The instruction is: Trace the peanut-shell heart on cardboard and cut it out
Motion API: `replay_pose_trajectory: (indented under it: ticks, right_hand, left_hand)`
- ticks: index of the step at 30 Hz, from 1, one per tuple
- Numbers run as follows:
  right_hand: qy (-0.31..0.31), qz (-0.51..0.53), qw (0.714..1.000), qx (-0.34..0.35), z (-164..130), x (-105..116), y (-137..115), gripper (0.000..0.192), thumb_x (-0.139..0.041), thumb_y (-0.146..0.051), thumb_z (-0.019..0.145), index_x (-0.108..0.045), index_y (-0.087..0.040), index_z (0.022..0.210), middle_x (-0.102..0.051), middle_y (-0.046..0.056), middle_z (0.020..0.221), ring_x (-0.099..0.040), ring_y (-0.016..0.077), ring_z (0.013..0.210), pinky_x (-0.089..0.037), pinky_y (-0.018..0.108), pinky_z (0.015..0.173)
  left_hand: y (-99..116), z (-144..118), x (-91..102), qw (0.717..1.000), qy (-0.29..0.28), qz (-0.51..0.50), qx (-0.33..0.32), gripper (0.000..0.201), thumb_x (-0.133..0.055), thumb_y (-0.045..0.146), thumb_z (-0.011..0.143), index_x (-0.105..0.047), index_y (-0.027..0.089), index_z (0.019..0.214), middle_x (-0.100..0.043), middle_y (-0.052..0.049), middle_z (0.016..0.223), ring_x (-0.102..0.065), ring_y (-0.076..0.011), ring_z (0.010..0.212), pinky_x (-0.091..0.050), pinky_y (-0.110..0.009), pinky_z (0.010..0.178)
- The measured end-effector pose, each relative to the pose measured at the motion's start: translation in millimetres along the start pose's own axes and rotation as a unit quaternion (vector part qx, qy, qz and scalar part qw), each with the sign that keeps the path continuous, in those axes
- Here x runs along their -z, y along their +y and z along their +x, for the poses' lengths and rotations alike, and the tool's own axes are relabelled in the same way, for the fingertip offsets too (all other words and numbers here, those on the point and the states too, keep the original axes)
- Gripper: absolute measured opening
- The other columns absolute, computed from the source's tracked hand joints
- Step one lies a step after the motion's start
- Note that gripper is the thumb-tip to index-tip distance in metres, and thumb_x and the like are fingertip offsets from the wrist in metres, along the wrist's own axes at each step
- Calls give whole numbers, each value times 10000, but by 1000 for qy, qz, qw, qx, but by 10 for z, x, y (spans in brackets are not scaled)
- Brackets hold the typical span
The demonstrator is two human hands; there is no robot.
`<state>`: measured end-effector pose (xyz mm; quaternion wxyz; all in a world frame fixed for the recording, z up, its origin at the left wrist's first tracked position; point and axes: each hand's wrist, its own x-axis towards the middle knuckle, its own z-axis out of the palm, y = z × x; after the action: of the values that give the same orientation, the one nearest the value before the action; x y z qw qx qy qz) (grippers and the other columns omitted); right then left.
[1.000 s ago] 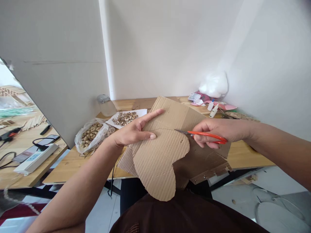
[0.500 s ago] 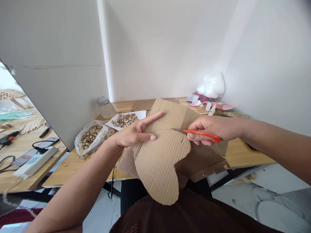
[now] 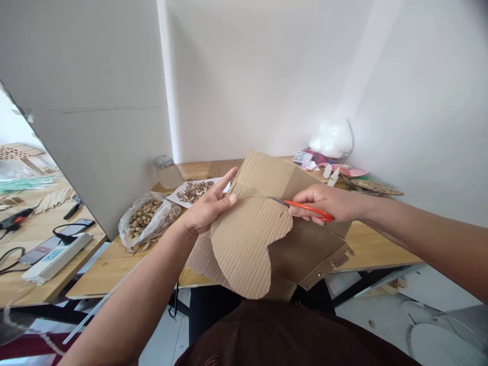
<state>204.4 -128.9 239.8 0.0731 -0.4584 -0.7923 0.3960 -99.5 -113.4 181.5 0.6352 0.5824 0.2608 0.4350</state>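
A brown corrugated cardboard sheet (image 3: 244, 244) is tilted over my lap, its near side cut into rounded lobes like part of a heart. My left hand (image 3: 208, 209) grips its left edge, thumb on top and index finger stretched outward; the other fingers are hidden underneath. In my right hand (image 3: 318, 199) are scissors (image 3: 310, 208) with orange-red handles. Their blades lie at the cardboard's cut line, right of my left thumb. A second brown cardboard piece (image 3: 305, 254) shows behind and below the sheet.
On the wooden table (image 3: 125, 277) at left are a plastic bag of nuts (image 3: 143, 218), shell pieces (image 3: 196, 191) on white paper and a clear jar (image 3: 168, 173). Small bottles (image 3: 333, 177) and a white bag (image 3: 331, 138) stand at back right. A power strip (image 3: 57, 257) lies far left.
My left hand has shifted toward the cardboard's left edge, its index finger now pointing off the sheet. The scissors and right hand have moved slightly left, and the cardboard's near lobe is higher in view.
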Motion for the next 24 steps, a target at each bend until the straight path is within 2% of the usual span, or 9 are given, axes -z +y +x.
replay_pose_trajectory:
  ticks: [1, 3, 7, 10, 13, 16, 20, 22, 24]
  right_hand:
    - [9, 9, 1000, 4, 25, 4, 39, 489, -601, -634, 845, -541, -178, 676, -519, -31, 536, -453, 93, 498, -344, 239, 526]
    - [26, 40, 999, 13, 72, 16, 101, 494, -618, -645, 830, -554, -173, 695, -523, -34, 590, -454, 79, 487, -332, 231, 504]
    - [73, 127, 988, 37, 153, 72, 171, 531, -656, -653, 800, -517, -167, 636, -468, -55, 552, -378, 48, 439, -264, 211, 448]
    - [106, 201, 973, 51, 200, 129, 243, 552, -612, -679, 824, -495, -178, 626, -385, -75, 456, -269, 45, 393, -156, 201, 382]
    - [135, 284, 945, 87, 230, 110, 350, 528, -568, -663, 868, -501, -186, 653, -374, -76, 445, -234, 52, 388, -142, 192, 347]
    - [160, 370, 907, 125, 245, -91, 436, 507, -549, -639, 896, -515, -186, 669, -394, -74, 464, -223, 44, 366, -163, 189, 332]
    - [183, 482, 851, 98, 267, -566, 505, 502, -545, -662, 883, -523, -196, 699, -390, -80, 456, -208, 38, 329, -149, 195, 318]
    - [199, 524, 824, 83, 284, -780, 567, 514, -551, -685, 863, -507, -201, 694, -385, -83, 455, -205, 37, 318, -146, 200, 318]
    - [206, 540, 812, 79, 305, -929, 666, 516, -545, -687, 865, -510, -201, 697, -389, -80, 458, -212, 38, 322, -151, 203, 327]
  left_hand:
    - [-86, -7, 23, 998, 33, -55, 5, 763, -648, 476, 880, -317, 290, 1542, -513, -131, 1484, -562, -322, 1278, -455, -466, 1056]
    - [-284, -27, 66, 987, 43, -154, 20, 718, -483, 642, 908, -437, 209, 1478, -607, -160, 1375, -586, -307, 1251, -470, -444, 1043]
    - [-565, -72, 102, 967, 70, -241, 46, 437, -442, 480, 987, -666, 167, 1194, -749, -103, 1101, -695, -201, 1066, -535, -299, 934]
    - [-535, -82, 92, 960, 73, -268, 29, 542, -379, 555, 984, -677, 142, 1170, -751, -122, 1081, -700, -224, 1054, -558, -329, 903]
    - [-407, -63, 53, 957, 50, -284, -8, 687, -343, 690, 928, -661, 150, 1209, -745, -127, 1102, -706, -246, 1029, -572, -372, 883]
    - [-367, -29, -49, 964, 19, -261, -38, 695, -430, 730, 874, -656, 184, 1239, -698, -124, 1237, -661, -277, 1135, -530, -410, 970]
    - [-549, -14, -248, 982, -53, -175, -41, 627, -723, 585, 769, -651, 212, 1268, -539, -157, 1453, -464, -355, 1368, -446, -439, 1064]
    - [-685, -58, -356, 985, -50, -163, -20, 582, -755, 503, 775, -639, 238, 1280, -521, -154, 1469, -491, -336, 1348, -449, -433, 1053]
    - [-778, -163, -487, 989, -26, -141, 31, 492, -713, 436, 837, -628, 260, 1289, -614, -145, 1362, -624, -278, 1198, -499, -388, 972]
